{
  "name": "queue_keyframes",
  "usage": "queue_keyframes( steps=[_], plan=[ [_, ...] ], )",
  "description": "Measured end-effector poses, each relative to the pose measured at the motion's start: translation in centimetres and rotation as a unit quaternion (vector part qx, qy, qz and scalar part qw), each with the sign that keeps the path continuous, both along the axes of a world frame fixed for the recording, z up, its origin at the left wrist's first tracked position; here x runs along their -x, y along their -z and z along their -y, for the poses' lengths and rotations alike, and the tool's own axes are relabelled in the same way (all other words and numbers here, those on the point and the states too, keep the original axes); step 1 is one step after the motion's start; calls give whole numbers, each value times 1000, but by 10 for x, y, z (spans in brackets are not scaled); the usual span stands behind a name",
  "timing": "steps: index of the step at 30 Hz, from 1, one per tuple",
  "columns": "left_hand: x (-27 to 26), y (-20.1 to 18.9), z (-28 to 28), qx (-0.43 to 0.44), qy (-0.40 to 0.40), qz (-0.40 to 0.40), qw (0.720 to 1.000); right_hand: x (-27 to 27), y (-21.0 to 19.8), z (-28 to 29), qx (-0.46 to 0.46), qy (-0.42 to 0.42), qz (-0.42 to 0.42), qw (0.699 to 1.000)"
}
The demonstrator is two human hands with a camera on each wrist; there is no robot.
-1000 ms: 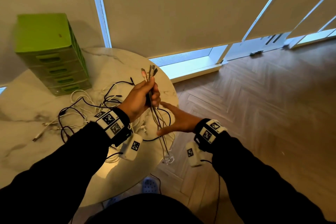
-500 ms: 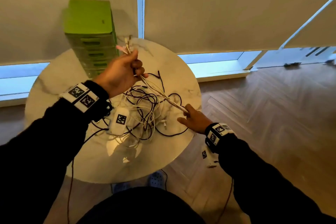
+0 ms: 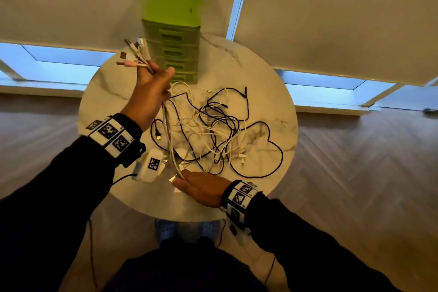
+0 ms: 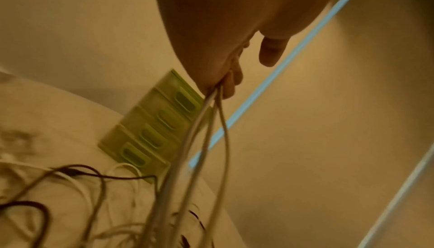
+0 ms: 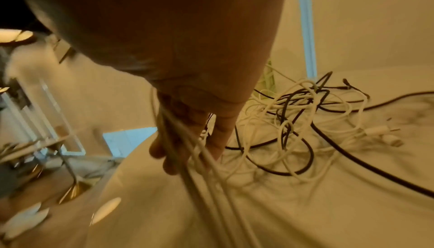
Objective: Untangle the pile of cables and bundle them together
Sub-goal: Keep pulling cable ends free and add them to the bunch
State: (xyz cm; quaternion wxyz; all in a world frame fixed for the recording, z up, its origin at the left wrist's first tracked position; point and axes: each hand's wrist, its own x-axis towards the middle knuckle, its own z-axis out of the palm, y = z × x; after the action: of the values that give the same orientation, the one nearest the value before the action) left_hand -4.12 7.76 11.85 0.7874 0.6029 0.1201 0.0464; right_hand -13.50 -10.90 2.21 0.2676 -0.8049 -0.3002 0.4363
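My left hand (image 3: 154,80) is raised over the left of the round marble table (image 3: 267,92) and grips a bunch of white cables (image 3: 169,144) just below their plugs (image 3: 134,54), which fan out above the fist. The bunch runs down to my right hand (image 3: 189,182) at the table's near edge, where the strands (image 5: 199,168) pass along its nearly straight fingers (image 5: 218,140). In the left wrist view the curled fingers (image 4: 231,83) clamp the cables (image 4: 202,131). A tangled pile of black and white cables (image 3: 220,125) lies on the table, right of the bunch.
A green drawer unit (image 3: 174,19) stands at the table's far edge against the blinds. A black cable loop (image 3: 270,149) reaches toward the right rim. Wood floor surrounds the table, and my feet (image 3: 187,230) are under the near edge.
My left hand carried the plug ends up and to the left. My right hand slid along the bunch and moved in over the table's near edge, its fingers now straighter.
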Motion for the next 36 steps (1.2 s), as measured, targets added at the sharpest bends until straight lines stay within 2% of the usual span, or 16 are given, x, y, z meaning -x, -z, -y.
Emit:
queue_keyframes(
  steps=[2, 5, 7, 10, 14, 15, 19, 21, 24, 26, 30, 33, 36],
  plan=[
    [8, 2, -25, 32, -18, -12, 999, -17, -1, -3, -40, 29, 11, 999],
    [24, 4, -46, 43, -38, -33, 998, -46, 7, -4, -65, 145, 32, 987],
    [35, 9, -55, 40, -37, -37, 998, -69, 23, -2, 11, 150, 63, 987],
    [50, 19, -66, 46, -43, -42, 997, -106, 36, 9, 150, 85, 137, 975],
    [64, 32, -77, 40, -43, -59, 997, -148, 16, 11, 218, 94, 195, 952],
    [66, 35, -78, 30, -41, -67, 997, -153, 8, 5, 229, 93, 178, 953],
    [69, 45, -82, -3, -40, -89, 995, -153, -33, -44, 221, 45, -29, 974],
    [69, 46, -85, -8, -39, -93, 995, -149, -41, -75, 174, 29, -37, 984],
    [67, 47, -92, -14, -38, -100, 994, -153, -27, -116, 112, 16, 77, 991],
    [65, 49, -100, -18, -34, -107, 994, -163, -5, -135, 101, -6, 175, 979],
    [65, 58, -115, -15, -29, -115, 993, -183, 36, -148, 103, -132, 217, 962],
    [66, 66, -124, -9, -27, -127, 992, -194, 53, -152, 101, -166, 257, 947],
    [67, 74, -128, -4, -27, -139, 990, -200, 59, -159, 140, -223, 315, 912]
  ],
)
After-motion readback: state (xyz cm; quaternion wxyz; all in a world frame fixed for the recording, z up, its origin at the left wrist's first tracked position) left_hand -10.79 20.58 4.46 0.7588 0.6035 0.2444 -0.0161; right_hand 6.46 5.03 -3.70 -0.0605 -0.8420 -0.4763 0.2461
